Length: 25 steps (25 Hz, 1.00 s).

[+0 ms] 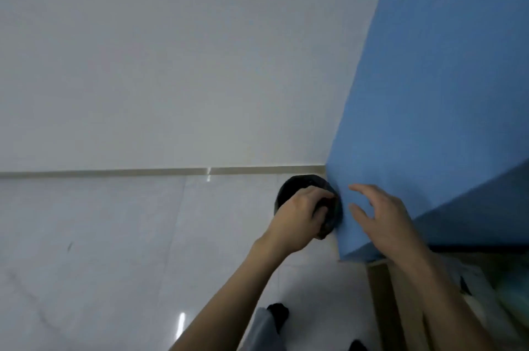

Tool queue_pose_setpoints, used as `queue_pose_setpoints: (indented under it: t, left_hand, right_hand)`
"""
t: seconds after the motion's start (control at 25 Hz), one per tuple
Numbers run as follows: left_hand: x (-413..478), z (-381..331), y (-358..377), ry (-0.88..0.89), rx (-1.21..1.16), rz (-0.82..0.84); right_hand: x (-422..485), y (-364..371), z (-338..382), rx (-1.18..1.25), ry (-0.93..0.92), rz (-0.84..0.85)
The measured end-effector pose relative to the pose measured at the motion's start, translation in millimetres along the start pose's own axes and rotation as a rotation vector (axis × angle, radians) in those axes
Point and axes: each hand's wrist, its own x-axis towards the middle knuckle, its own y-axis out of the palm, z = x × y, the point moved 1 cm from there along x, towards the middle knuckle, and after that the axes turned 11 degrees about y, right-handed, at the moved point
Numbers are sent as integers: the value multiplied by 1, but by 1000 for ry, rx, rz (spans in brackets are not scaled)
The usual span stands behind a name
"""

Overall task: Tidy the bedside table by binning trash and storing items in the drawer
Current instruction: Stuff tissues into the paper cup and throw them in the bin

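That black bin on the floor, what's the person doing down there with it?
A person is leaning over a small black-lined bin that stands on the pale tiled floor, against a blue upholstered panel. Their left hand is over the bin's mouth, fingers curled around something dark; what it is cannot be made out. Their right hand hovers open and empty beside the panel. A wooden bedside table edge shows at lower right.

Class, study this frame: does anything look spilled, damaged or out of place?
Nothing spilled or broken. The black-lined bin is wedged against the blue bed, half hidden by the left hand; the right hand hovers open.
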Motion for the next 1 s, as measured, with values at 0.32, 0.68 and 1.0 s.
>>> queue_pose_setpoints:
  t: [0.32, 0.68, 1.0]
  left_hand:
    - [47, 149, 137, -287, 92, 1]
    - [62, 377, 331, -333, 286, 257]
    - [62, 452, 405, -201, 568, 325]
  right_hand:
    - [142, 145, -124, -217, -59, 268]
    - [240, 401, -289, -556, -110, 397]
    - [253, 466, -344, -780, -222, 268]
